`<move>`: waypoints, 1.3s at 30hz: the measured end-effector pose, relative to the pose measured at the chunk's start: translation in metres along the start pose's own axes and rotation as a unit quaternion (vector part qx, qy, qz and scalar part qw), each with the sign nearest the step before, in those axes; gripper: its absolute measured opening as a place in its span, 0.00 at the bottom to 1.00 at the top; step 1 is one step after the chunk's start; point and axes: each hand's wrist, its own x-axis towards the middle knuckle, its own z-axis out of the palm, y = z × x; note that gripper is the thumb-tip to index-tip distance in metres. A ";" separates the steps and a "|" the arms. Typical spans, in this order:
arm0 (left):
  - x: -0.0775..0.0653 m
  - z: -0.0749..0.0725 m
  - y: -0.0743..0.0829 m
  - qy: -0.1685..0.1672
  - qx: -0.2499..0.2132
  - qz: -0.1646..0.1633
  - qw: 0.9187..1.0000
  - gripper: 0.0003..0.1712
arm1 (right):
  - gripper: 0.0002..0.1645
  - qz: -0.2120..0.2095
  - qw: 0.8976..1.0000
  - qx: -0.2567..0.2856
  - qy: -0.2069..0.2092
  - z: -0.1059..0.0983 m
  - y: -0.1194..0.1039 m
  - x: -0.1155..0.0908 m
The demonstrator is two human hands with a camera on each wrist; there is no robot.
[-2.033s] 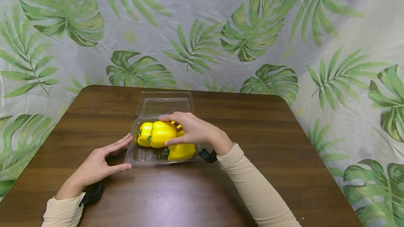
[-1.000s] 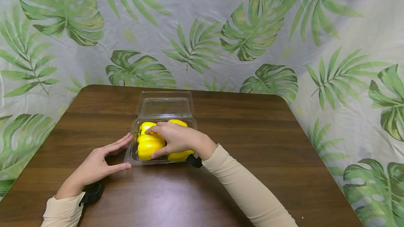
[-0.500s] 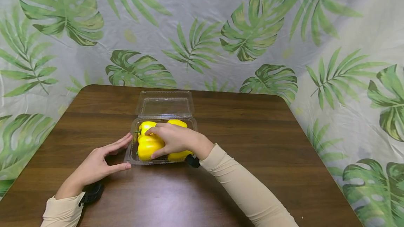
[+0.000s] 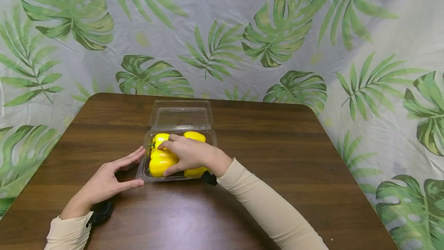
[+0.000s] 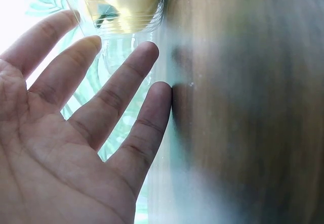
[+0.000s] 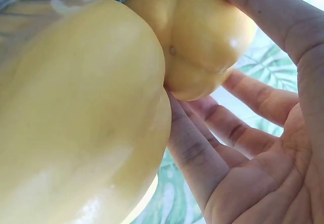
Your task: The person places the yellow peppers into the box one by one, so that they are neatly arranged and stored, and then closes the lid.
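Note:
A clear plastic clamshell container [image 4: 141, 173] lies on the table with its lid [image 4: 182, 117] folded back, away from me. Yellow bell peppers fill it: one at the back left [image 4: 160, 139], one at the back right [image 4: 195, 136], and one at the front right [image 4: 195, 172], partly hidden by my right hand [image 4: 195, 153]. That hand grips the front-left bell pepper [image 4: 161, 164], thumb on the near side and fingers over the far side. In the right wrist view another pepper [image 6: 81, 118] looms close beside it. My left hand [image 4: 105, 182] rests fingertips at the container's left edge, fingers spread and fairly straight.
The brown wooden table [image 4: 277, 138] extends around the container on all sides. Behind it hangs a leaf-patterned cloth [image 4: 222, 30]. A dark strap device [image 4: 100, 213] sits on the left wrist.
My right hand has carried the bell pepper leftward and toward me, from above the container's middle into its front-left corner, then shifted slightly left. The left hand has stayed in place.

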 end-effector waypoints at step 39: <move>0.000 -0.001 0.002 -0.004 -0.003 -0.002 1.000 0.51 | 0.42 -0.011 0.999 -0.004 -0.030 -0.003 -0.003 0.003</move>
